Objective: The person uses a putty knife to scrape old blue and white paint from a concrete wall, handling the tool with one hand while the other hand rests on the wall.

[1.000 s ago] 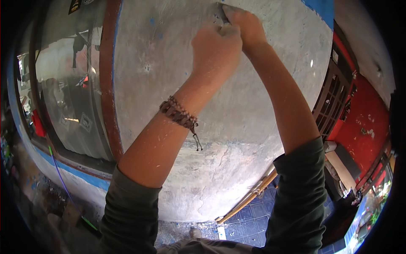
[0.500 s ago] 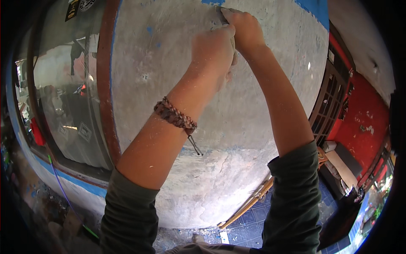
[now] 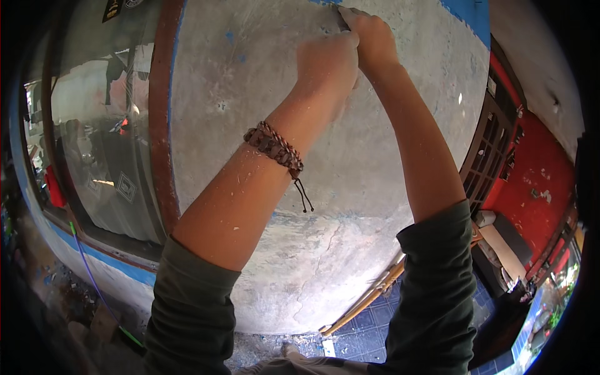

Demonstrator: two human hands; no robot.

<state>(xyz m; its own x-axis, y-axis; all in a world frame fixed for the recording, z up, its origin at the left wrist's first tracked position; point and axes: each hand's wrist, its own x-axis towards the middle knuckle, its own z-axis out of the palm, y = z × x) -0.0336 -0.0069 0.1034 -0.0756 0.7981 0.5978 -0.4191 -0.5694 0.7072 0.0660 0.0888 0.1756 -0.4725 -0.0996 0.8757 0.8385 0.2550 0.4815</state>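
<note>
Tho narrow, tool (image 3: 342, 22) dk gry

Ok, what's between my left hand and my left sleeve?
The head view shows your forearm between the left hand and dark green sleeve, with a brown braided bracelet around it.

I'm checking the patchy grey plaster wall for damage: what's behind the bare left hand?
The wall shows left of the bare left hand, with blue paint flecks; the patch directly behind it is covered, so unseen.

Free room crosses the wall (image 3: 231, 131) leftward, up to the window frame (image 3: 161, 94).
</note>
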